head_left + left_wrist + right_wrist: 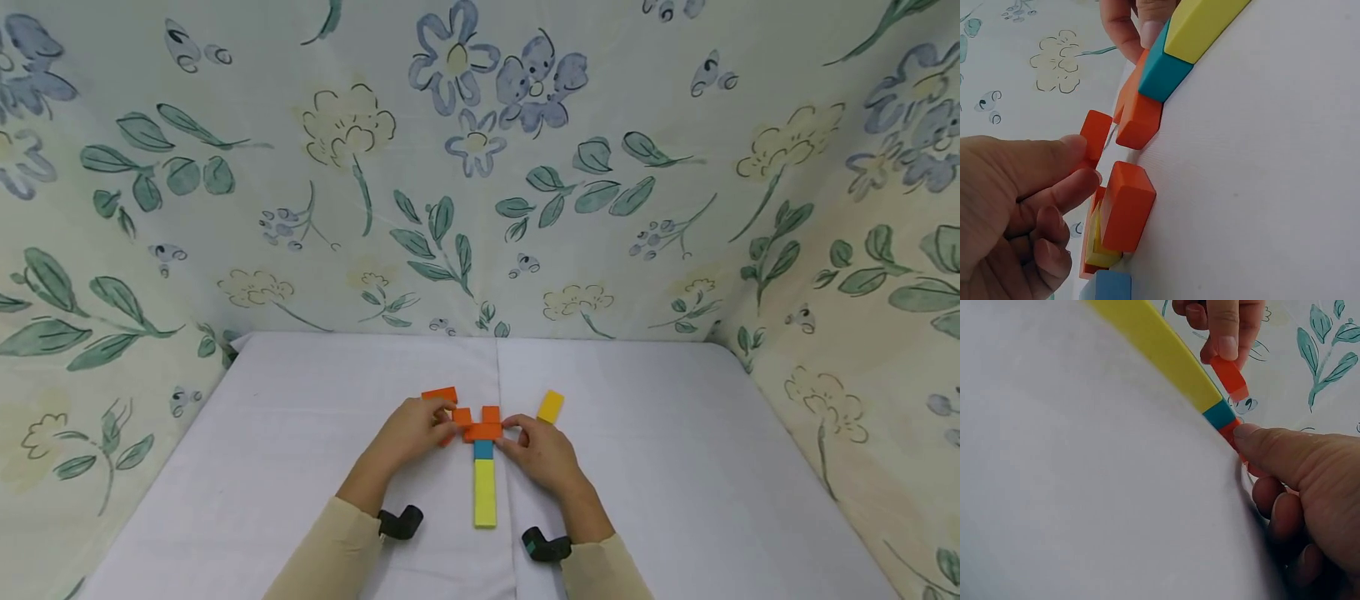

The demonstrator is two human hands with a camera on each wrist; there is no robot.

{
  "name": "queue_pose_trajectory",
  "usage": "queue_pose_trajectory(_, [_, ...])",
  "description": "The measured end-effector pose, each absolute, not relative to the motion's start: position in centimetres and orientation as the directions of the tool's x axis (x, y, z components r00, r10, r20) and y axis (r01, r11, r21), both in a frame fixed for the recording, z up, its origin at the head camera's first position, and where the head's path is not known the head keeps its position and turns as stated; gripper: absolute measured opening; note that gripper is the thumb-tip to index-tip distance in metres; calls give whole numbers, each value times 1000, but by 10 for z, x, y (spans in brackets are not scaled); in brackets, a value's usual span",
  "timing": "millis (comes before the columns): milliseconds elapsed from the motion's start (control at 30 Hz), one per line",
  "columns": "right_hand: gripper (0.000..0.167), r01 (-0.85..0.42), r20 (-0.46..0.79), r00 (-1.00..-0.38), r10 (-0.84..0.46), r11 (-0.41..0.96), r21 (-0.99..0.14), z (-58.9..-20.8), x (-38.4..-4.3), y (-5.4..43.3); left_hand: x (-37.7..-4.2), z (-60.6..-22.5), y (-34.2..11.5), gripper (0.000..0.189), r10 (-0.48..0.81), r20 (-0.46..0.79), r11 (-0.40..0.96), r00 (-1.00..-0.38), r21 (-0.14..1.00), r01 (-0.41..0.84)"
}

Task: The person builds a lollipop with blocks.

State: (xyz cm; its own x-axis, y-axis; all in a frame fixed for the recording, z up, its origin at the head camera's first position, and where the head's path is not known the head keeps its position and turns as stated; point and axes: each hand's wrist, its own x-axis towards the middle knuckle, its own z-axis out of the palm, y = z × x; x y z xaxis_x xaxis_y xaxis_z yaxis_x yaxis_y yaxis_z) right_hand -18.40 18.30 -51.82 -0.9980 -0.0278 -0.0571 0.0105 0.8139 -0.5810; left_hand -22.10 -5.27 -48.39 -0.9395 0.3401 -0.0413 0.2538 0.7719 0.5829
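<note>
1. Your left hand (412,429) pinches a small orange block (1096,130) between thumb and finger; it looks lifted off the worktop (637,500), maybe so it is easy to turn
2. Your right hand (546,454) seems to pinch the right end of the wide orange block (486,431), likely so it does not slide
3. The wide orange block touches the teal block (483,450), and the long yellow block (485,496) comes next, nearest you, so they make one straight line
4. A little orange block (491,413) sits at the wide one's far side
5. A short yellow block (551,406) lies just past your right hand, perhaps there so you can reach it
</note>
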Motion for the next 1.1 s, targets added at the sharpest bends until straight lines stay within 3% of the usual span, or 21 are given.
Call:
queue_pose_trajectory(167, [34,5,-59,-998,-36,816,-579,-517,-183,183,-238,-482,-37,33,324,-93,834,-941,497,238])
queue_pose_trajectory(400, [33,-15,-41,-998,-48,813,-583,-517,-184,183,-245,-481,-26,32,334,-163,841,-928,496,216])
queue_pose_trajectory(667, [35,-48,-4,-998,-62,823,-566,-521,-185,185,-246,-482,-24,25,377,-130,823,-917,501,267])
queue_pose_trajectory(900, [49,-52,0,-998,-63,830,-555,-522,-185,185,-246,-484,-25,23,388,-108,817,-915,500,287])
queue_pose_trajectory(1100, [46,-58,-2,-998,-70,836,-545,-522,-185,185,-244,-484,-24,24,379,-107,820,-919,500,280])
